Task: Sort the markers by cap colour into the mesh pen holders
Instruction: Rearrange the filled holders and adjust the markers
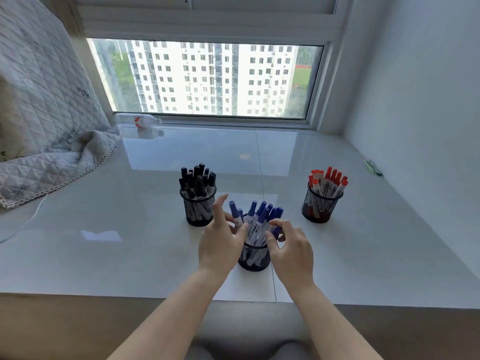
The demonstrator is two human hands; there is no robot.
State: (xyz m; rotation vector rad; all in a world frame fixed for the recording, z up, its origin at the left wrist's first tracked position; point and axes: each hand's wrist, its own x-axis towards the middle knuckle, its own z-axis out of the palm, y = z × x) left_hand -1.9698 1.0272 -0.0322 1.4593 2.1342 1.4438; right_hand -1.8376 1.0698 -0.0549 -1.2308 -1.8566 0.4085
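Both hands flank the blue holder (254, 255): I have my left hand (220, 242) spread open against the blue markers (257, 222) to steady them, while my right hand (291, 248) pinches one blue cap, probably to seat it. Black markers (197, 181) and red markers (328, 181) fill their own holders behind, so I judge sorting nearly done

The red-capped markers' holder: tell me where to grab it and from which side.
Grip the red holder round its bare lower mesh wall, coming in from the near right side with the right hand. The red markers fan out above the rim, so a grasp from above would probably knock them.
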